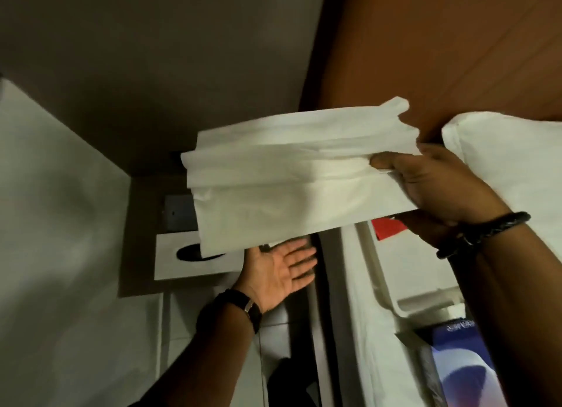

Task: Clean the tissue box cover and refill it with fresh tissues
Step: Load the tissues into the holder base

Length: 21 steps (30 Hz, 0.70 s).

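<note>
Tissues (292,175) pinched by right hand (438,184) at frame center; left hand (279,272) spread flat, empty; tissue box cover (194,257) lower left apparently still unfilled.

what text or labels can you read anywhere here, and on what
None can be read.
Blue tissue pack, lower right: a line of white print near its top edge, too blurred to read.
Red card under the right hand: no print visible.
White tissue box cover: plain, no marking.
</note>
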Motion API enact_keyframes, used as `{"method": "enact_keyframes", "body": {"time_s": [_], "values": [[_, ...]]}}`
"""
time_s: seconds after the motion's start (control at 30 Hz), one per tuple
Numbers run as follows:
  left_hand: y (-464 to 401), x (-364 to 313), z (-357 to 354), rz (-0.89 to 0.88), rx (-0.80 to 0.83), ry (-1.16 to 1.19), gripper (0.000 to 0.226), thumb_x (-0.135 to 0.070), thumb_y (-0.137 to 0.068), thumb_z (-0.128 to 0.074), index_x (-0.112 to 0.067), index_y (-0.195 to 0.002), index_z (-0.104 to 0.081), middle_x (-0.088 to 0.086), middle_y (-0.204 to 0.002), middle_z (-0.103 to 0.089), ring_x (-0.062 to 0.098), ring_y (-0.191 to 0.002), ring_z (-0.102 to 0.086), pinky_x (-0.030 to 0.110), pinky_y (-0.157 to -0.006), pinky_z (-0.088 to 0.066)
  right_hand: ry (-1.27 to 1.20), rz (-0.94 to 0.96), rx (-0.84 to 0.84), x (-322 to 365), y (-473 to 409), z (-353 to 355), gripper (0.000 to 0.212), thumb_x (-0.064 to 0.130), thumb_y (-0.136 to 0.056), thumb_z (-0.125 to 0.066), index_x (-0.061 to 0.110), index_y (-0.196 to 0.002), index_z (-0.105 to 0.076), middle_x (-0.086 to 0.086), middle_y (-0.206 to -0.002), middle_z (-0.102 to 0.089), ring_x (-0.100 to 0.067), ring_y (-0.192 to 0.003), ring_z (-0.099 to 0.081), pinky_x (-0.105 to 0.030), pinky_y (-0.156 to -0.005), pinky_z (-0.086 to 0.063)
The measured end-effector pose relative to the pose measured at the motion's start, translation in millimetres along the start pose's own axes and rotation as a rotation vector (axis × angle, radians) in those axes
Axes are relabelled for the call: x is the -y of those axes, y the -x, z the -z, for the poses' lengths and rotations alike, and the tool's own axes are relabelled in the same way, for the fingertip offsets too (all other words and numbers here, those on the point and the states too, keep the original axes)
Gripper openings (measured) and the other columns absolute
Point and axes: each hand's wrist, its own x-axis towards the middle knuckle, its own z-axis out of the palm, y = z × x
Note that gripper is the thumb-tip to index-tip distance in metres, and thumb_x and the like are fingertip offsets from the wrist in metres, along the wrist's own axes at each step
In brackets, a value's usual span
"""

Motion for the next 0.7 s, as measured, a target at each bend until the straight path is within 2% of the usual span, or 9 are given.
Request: {"method": "enact_keyframes", "body": {"time_s": [0.1,0.17,0.2,0.27,0.37,0.47,0.57,0.63,0.7], "values": [[22.8,-65.8,24.3,-0.098,0.16,0.098,0.077,-0.062,-0.085,-0.031,-0.011,-0.143,-0.038,0.02,-0.144,-0.045,0.04,-0.134,-0.04,0.057,-0.111,-0.028,-0.02,-0.015,-0.023,-0.4,-23.0,-50.6,0.015,0.001,-0.086,-0.058,0.009,-0.092,-0.069,0.003,-0.075,-0.074,-0.014,-0.064,-0.07,-0.028,-0.058,-0.056],[44.3,-110.7,40.6,-0.161,0.242,0.16,0.084,-0.074,-0.084,-0.028,-0.017,-0.144,-0.038,0.019,-0.146,-0.042,0.045,-0.133,-0.038,0.062,-0.107,-0.031,-0.01,-0.046,-0.054,-5.4,-35.4,-72.7,0.012,-0.002,-0.084,-0.06,0.006,-0.087,-0.068,-0.001,-0.073,-0.074,-0.019,-0.065,-0.069,-0.032,-0.061,-0.055],[57.6,-132.0,46.7,-0.19,0.266,0.141,0.091,-0.083,-0.076,-0.03,-0.02,-0.139,-0.046,0.018,-0.144,-0.046,0.044,-0.131,-0.041,0.062,-0.104,-0.035,-0.014,-0.065,-0.069,-9.2,-41.1,-83.0,0.011,-0.003,-0.083,-0.061,0.005,-0.082,-0.067,-0.002,-0.07,-0.073,-0.018,-0.063,-0.068,-0.029,-0.06,-0.055],[77.4,-169.0,60.1,-0.267,0.281,0.017,0.097,-0.092,-0.059,-0.035,-0.025,-0.124,-0.063,0.014,-0.135,-0.057,0.04,-0.123,-0.052,0.059,-0.095,-0.045,-0.031,-0.103,-0.065,-15.4,-51.0,-105.9,0.014,-0.005,-0.084,-0.059,0.007,-0.078,-0.065,0.001,-0.065,-0.073,-0.013,-0.057,-0.069,-0.023,-0.053,-0.054],[87.4,-200.5,79.3,-0.336,0.301,-0.118,0.1,-0.088,-0.054,-0.049,-0.023,-0.129,-0.059,0.013,-0.136,-0.056,0.036,-0.125,-0.052,0.058,-0.101,-0.041,-0.034,-0.184,-0.057,-34.9,-65.3,-133.4,0.012,-0.001,-0.086,-0.058,0.008,-0.082,-0.065,-0.002,-0.065,-0.071,-0.016,-0.053,-0.066,-0.025,-0.041,-0.052],[77.9,-207.5,105.1,-0.29,0.226,-0.22,0.096,-0.078,-0.053,-0.067,-0.025,-0.132,-0.054,0.011,-0.135,-0.057,0.035,-0.125,-0.052,0.054,-0.1,-0.044,0.035,-0.286,-0.116,-65.3,-83.0,-153.8,0.007,0.008,-0.08,-0.061,0.008,-0.074,-0.065,-0.007,-0.059,-0.062,-0.018,-0.045,-0.06,-0.028,-0.042,-0.048],[62.9,-205.8,129.4,-0.257,0.082,-0.354,0.082,-0.055,-0.054,-0.084,-0.027,-0.126,-0.058,0.007,-0.128,-0.063,0.03,-0.119,-0.058,0.05,-0.095,-0.05,0.097,-0.445,-0.109,-100.8,-102.2,-172.2,0.013,0.022,-0.07,-0.065,0.01,-0.073,-0.066,-0.013,-0.07,-0.063,-0.028,-0.059,-0.062,-0.036,-0.051,-0.053],[52.8,-202.3,142.6,-0.271,-0.006,-0.399,0.053,-0.031,-0.071,-0.08,-0.023,-0.12,-0.062,0.006,-0.12,-0.068,0.028,-0.113,-0.063,0.043,-0.089,-0.054,0.093,-0.547,-0.095,-125.1,-114.4,-181.9,0.009,0.019,-0.077,-0.061,0.01,-0.074,-0.061,-0.013,-0.07,-0.062,-0.028,-0.059,-0.061,-0.037,-0.052,-0.055],[39.9,-197.8,158.2,-0.297,-0.122,-0.376,0.038,-0.012,-0.079,-0.068,-0.017,-0.116,-0.065,0.008,-0.113,-0.071,0.026,-0.105,-0.067,0.035,-0.08,-0.058,0.086,-0.606,-0.054,-151.4,-128.6,-192.0,0.009,0.02,-0.075,-0.06,0.012,-0.072,-0.059,-0.012,-0.07,-0.06,-0.028,-0.059,-0.06,-0.035,-0.053,-0.052]]}}
